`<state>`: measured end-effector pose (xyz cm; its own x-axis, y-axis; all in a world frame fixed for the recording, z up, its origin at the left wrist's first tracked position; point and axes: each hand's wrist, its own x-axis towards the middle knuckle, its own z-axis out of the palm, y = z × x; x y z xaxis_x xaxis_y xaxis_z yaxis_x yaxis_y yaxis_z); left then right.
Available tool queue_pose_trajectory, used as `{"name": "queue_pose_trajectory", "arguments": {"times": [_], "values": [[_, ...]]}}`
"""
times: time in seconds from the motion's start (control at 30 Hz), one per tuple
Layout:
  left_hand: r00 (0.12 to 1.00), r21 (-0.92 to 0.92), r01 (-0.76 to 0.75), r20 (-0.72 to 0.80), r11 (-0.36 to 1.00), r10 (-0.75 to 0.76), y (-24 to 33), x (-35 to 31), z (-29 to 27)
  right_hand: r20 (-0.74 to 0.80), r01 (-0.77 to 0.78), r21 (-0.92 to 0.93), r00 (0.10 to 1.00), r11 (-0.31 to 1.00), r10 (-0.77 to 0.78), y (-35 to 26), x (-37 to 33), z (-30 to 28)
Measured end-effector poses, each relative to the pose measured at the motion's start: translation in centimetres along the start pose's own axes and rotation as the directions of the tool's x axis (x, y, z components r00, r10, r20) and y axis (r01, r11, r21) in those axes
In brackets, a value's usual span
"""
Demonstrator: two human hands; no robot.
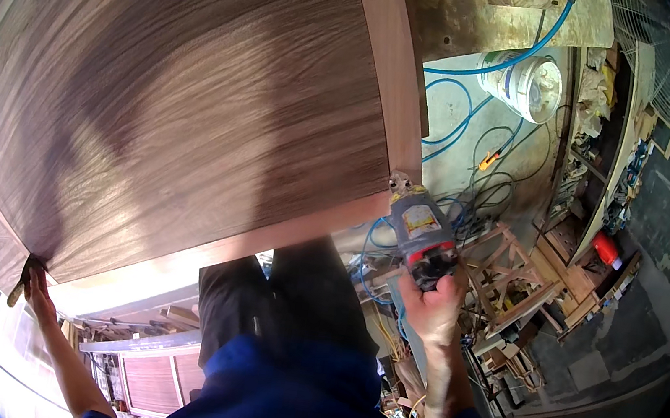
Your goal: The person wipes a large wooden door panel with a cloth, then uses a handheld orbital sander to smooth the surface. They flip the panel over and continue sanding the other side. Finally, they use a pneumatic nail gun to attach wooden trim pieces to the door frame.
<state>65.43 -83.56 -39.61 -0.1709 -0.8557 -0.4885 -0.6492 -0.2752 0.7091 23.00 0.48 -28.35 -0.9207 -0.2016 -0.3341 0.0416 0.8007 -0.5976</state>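
A large wood-grained panel (219,126) with paler edge strips fills the left and middle of the head view. My right hand (437,303) is closed round the rear of a grey power tool (418,220) with a red band. The tool's metal head lies at the panel's near right corner, over the edge strip (402,116); whether it touches the wood I cannot tell. At the panel's near left corner, my left hand (40,293) is against a small dark object (28,274) with a brownish end. Its kind and how the fingers sit on it are unclear.
Beyond the right edge, blue hoses (455,136) and dark cables (498,192) coil on the floor near a white bucket (541,91). Wooden frames and offcuts (523,293) stand at right, with a red bottle (607,250). Another framed panel (156,380) lies at lower left.
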Motion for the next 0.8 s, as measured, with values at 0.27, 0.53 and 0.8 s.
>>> {"name": "queue_pose_trajectory", "arguments": {"times": [0.27, 0.53, 0.8], "values": [[1.000, -0.023, -0.015, -0.021, 1.000, 0.015, -0.2, 0.2, 0.0, 0.103, -0.466, 0.263, 0.884, 0.844, 0.456, -0.9, -3.2, -0.6], [0.999, -0.024, -0.032, 0.012, 0.999, 0.032, -1.0, 1.0, -1.0, 0.087, -0.448, 0.279, 0.892, 0.849, 0.443, -0.6, -3.3, 0.1], [0.998, -0.030, -0.052, 0.032, 0.998, 0.053, -0.9, 0.8, -0.6, 0.077, -0.448, 0.263, 0.893, 0.855, 0.444, -1.5, -2.9, 0.1]]}}
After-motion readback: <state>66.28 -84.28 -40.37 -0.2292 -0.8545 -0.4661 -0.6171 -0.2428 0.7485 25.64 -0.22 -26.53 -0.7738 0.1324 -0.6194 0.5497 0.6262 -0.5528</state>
